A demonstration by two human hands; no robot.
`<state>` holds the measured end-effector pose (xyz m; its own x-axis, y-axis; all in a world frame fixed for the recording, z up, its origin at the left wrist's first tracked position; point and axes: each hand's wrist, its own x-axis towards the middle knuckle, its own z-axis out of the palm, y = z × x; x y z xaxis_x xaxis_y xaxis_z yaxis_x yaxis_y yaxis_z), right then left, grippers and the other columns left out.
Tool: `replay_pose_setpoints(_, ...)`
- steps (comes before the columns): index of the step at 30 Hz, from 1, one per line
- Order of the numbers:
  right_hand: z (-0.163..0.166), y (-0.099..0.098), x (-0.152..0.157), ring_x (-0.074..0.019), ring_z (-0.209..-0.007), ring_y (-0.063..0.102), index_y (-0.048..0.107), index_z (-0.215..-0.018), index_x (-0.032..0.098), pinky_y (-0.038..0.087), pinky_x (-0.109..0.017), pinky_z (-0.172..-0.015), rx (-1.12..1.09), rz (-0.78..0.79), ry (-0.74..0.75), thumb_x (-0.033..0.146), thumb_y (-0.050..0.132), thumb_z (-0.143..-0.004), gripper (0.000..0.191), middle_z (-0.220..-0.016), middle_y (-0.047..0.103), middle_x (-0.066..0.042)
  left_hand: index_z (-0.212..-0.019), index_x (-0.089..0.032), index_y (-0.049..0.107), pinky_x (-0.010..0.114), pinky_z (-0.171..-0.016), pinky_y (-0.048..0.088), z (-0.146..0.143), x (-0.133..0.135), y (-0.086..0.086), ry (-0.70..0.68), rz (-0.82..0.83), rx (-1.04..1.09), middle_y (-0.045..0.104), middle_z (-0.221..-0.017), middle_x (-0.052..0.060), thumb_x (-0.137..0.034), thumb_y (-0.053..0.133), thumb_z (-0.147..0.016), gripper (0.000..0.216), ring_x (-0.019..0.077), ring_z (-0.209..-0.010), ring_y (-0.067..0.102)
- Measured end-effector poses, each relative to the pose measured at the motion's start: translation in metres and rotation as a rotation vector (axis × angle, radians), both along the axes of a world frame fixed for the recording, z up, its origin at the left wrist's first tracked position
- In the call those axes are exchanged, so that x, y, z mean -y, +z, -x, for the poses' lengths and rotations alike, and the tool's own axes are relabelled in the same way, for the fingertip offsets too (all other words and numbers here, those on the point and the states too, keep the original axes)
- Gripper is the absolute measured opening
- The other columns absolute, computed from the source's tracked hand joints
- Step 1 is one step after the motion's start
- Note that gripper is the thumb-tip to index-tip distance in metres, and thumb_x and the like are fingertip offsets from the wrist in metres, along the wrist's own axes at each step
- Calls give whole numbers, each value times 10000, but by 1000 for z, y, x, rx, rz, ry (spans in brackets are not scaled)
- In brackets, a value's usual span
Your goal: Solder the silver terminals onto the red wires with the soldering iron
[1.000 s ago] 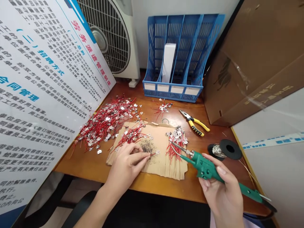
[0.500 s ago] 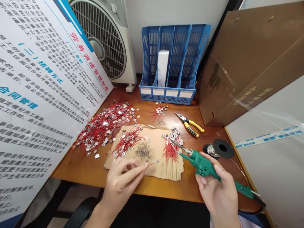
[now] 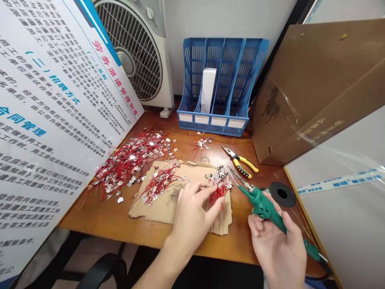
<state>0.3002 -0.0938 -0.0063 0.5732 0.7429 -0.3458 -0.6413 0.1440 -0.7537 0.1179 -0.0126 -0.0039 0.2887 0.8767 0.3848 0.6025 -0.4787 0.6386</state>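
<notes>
My left hand point(image 3: 192, 210) rests on the cardboard sheet point(image 3: 156, 204), its fingers pinched into a small bundle of red wires with metal tabs point(image 3: 219, 182) at the sheet's right end. My right hand point(image 3: 278, 247) grips the green soldering iron point(image 3: 264, 208) by its handle, the metal tip pointing up-left beside that bundle. A second bundle of red wires point(image 3: 158, 182) lies on the sheet's left part. A large heap of red wires with tabs point(image 3: 129, 160) covers the desk to the left.
A black solder spool point(image 3: 281, 193) sits by the iron. Yellow-handled pliers point(image 3: 240, 160) lie behind it. A blue file rack point(image 3: 218, 86) and a fan point(image 3: 135, 48) stand at the back. A printed board point(image 3: 51, 112) leans at left, a cardboard box point(image 3: 315, 92) at right.
My left hand moved right across the cardboard, from the dark scorched patch to the right-hand wire bundle. The iron's tip lifted slightly and swung away from the bundle.
</notes>
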Motion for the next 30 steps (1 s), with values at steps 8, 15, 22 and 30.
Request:
replay_pose_setpoints(8, -5, -5, -1, -135, -618, 492, 886, -1040, 262, 485, -253, -485, -59, 88, -18, 520, 987, -763, 391, -978, 733, -61, -1335, -232, 815, 343, -752, 612, 87, 7, 20, 74, 10, -62, 840, -1037, 73, -223, 603, -1118, 304, 220, -844, 753)
replay_pose_setpoints(15, -4, -6, 2, -159, -641, 485, 875, -1039, 258, 465, -281, -483, -46, 91, -21, 504, 936, -821, 333, -948, 681, -56, -875, -227, 807, 322, -691, 510, 124, -42, 29, 279, 53, -280, 737, -830, 29, -365, 744, -1010, 203, 215, -753, 693)
replay_pose_setpoints(22, 0, -3, 0, -142, -639, 468, 876, -1044, 250, 486, -250, -482, -68, 121, -34, 497, 924, -806, 347, -982, 707, -63, -798, -234, 766, 301, -634, 414, 114, -52, 27, 261, 129, -326, 708, -748, 11, -280, 735, -961, 172, 198, -671, 644)
replay_pose_setpoints(30, 0, -1, 0, -140, -643, 456, 884, -1078, 248, 506, -228, -479, -111, 121, -33, 468, 915, -809, 349, -999, 728, -71, -860, -223, 716, 340, -696, 494, 124, -49, 37, 227, 180, -294, 723, -847, 42, -316, 637, -990, 179, 229, -759, 691)
